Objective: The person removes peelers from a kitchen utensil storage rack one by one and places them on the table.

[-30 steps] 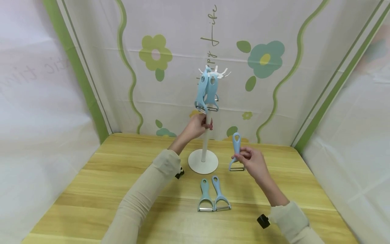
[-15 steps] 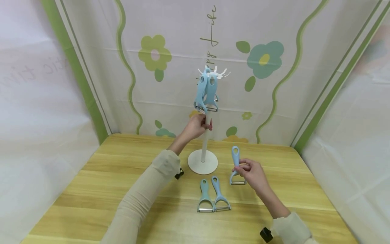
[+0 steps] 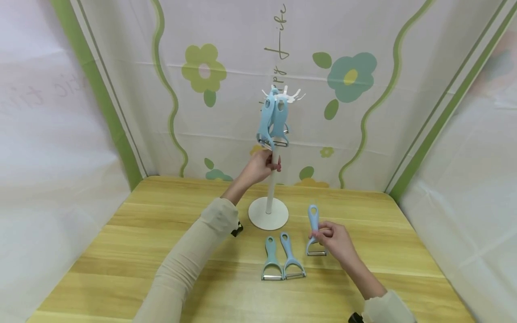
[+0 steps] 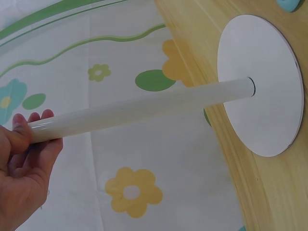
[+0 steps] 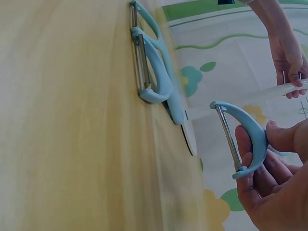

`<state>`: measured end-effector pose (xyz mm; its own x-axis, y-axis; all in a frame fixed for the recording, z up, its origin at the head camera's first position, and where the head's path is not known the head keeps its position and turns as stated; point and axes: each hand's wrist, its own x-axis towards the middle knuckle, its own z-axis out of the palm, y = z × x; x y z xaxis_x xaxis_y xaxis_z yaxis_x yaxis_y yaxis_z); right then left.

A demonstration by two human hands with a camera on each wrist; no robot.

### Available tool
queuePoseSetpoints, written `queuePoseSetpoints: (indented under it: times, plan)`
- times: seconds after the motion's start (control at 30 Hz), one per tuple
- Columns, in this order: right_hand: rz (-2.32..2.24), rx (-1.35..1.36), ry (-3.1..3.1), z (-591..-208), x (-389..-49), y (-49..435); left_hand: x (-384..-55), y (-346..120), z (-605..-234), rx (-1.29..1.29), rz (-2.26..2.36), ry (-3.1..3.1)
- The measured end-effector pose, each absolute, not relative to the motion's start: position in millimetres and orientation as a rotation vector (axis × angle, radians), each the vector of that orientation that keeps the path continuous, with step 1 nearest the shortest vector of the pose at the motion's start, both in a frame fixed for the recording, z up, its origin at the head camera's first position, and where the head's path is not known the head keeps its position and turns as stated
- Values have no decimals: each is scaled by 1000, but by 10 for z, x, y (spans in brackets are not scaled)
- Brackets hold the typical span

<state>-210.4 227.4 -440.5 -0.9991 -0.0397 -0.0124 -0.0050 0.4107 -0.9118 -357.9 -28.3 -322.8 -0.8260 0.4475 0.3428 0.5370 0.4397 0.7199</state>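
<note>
My left hand (image 3: 258, 168) grips the upright pole (image 4: 144, 107) of a white hook stand, just below the peelers that hang there. Light-blue peelers (image 3: 280, 120) dangle by their handle holes from the stand's left and front hooks. To the right of the stand's round base (image 3: 262, 220), my right hand (image 3: 336, 241) pinches a blue Y-shaped peeler (image 3: 313, 218) between thumb and fingers, handle up and blade down. In the right wrist view its curved head (image 5: 257, 139) shows above the table. A green peeler (image 3: 271, 249) and a blue peeler (image 3: 286, 246) lie side by side in front of the base.
White hooks (image 3: 296, 96) without peelers stick out at the stand's top right. The wooden table (image 3: 161, 233) ends at a flowered cloth backdrop (image 3: 242, 54), with cloth walls on both sides.
My right hand has come down and nearer to me with the blue peeler, lowering it towards the table. My left hand has stayed on the pole.
</note>
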Motion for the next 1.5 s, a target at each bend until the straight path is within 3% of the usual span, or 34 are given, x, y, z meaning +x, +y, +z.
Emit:
queuePoseSetpoints:
  times: [0.87,1.5]
  plan:
    - [-1631,-6,2524,-4718,-1984,2310,-3589,-292,-3210,-871,-1335,-2578]
    - [-1431,93,2670,-4733,-1960,2227,-3582,-287,-3241,-868,-1368,-2574]
